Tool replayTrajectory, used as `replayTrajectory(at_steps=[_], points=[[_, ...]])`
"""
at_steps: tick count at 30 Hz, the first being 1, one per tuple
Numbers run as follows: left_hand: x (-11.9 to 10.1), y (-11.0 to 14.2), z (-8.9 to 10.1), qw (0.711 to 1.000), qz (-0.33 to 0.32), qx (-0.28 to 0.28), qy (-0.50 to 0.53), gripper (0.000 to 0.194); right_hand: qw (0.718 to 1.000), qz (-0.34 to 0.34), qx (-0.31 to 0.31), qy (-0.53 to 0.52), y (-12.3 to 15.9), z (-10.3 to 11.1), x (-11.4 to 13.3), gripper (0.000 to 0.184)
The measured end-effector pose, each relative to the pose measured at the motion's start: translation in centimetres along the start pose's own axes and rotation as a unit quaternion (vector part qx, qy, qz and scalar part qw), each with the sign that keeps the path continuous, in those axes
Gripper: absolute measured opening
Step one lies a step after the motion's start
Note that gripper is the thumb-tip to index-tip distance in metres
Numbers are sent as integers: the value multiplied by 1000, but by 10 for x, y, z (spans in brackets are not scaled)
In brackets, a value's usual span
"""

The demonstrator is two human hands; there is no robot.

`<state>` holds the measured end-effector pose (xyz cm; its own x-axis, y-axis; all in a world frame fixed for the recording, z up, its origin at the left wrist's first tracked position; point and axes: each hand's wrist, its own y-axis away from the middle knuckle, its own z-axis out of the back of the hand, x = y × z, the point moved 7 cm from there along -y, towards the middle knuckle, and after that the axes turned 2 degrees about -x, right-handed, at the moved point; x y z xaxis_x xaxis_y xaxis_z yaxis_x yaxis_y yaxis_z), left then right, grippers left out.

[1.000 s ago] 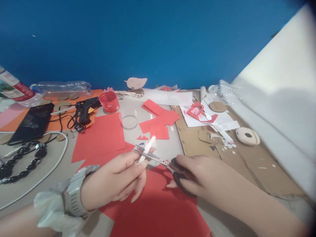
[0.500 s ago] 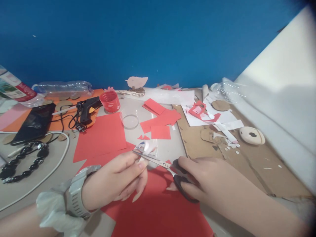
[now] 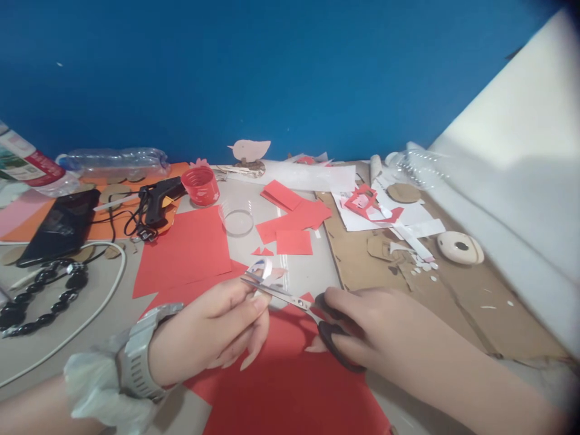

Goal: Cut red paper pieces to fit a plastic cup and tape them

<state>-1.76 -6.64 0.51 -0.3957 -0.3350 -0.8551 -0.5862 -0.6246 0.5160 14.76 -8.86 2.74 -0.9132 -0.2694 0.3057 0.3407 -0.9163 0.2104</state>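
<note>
My left hand [image 3: 222, 323] pinches a curled white strip [image 3: 265, 269], perhaps paper or tape, between thumb and fingers. Across that strip lie the blades of the scissors [image 3: 290, 296], close to my left fingertips. My right hand [image 3: 362, 326] grips the black scissor handles, thumb and fingers in the loops. Beneath both hands is a large red paper sheet [image 3: 294, 386]. More red paper [image 3: 185, 251] lies beyond my left hand, and cut red pieces [image 3: 294, 241] lie ahead of the blades.
At the left are a black glue gun [image 3: 158, 202], a phone [image 3: 63, 223], a beaded bracelet [image 3: 45, 296] and a bottle [image 3: 31, 160]. A red ring-shaped cup [image 3: 200, 186] and a pink paper bird [image 3: 251, 150] stand behind. Cardboard [image 3: 453, 302] with scraps and a white device [image 3: 460, 248] is at the right.
The white strip turns slightly within the left fingers, its loop showing more openly. Both hands and the scissors stay nearly in place; the whole view shifts slightly.
</note>
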Motion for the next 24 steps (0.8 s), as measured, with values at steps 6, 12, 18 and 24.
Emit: replayTrajectory(at_steps=[6,12,18,24], points=[[-2,0,-2,1000,-8,4,15,44,1000,-4,6,-23,0,-1,-2,17],[-9,-1,-5,998,-25,0,60,22,995,-5,38,-88,1,-4,-2,20],[-5,0,-5,1000,0,17,19,38,999,-12,10,-46,-2,-2,-4,18],[-10,0,-6,1000,-6,17,25,33,1000,-14,-9,9,-5,0,-4,10]])
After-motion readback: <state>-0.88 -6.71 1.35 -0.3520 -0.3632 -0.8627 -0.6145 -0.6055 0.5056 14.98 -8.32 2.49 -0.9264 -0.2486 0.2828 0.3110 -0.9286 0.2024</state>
